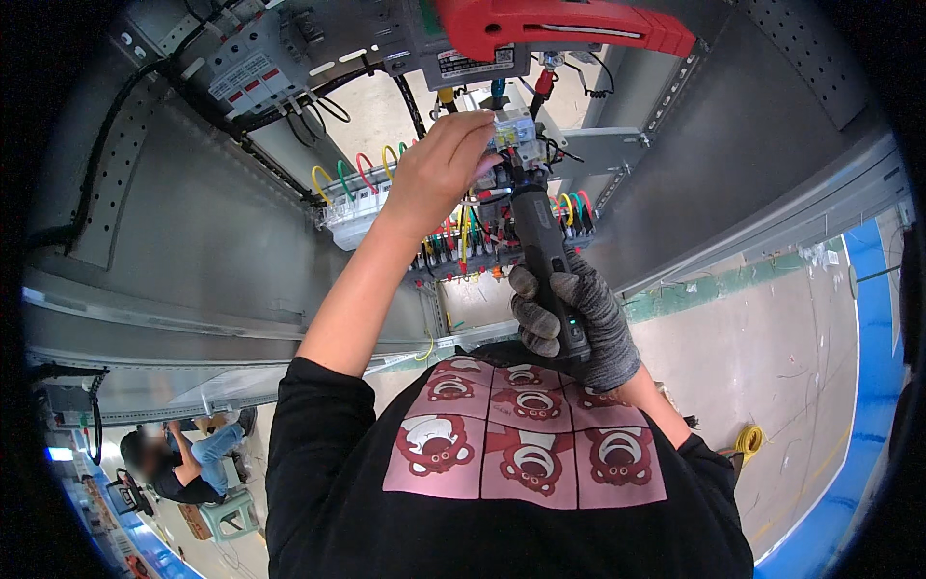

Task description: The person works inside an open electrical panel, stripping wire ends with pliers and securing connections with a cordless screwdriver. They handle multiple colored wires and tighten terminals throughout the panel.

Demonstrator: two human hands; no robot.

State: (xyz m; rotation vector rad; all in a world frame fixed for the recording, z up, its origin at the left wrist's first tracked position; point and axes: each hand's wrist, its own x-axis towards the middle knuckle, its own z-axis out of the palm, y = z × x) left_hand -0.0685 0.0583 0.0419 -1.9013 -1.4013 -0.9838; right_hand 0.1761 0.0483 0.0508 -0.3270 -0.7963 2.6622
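My right hand, in a grey knit glove, is wrapped round a slim black electric screwdriver with a small green light near its base. The tool's tip points up at a small device with a clear cover inside a metal cabinet. My bare left hand reaches to the left side of that device. Its fingers are bent and pressed together, with the thumb below them; what they grip is hidden. Thin wires hang around the screwdriver's tip.
A red handle crosses above the device. Breakers sit at upper left. Coloured wires loop from a white breaker row. Cabinet walls stand on both sides. Behind at lower left, a person sits on a stool.
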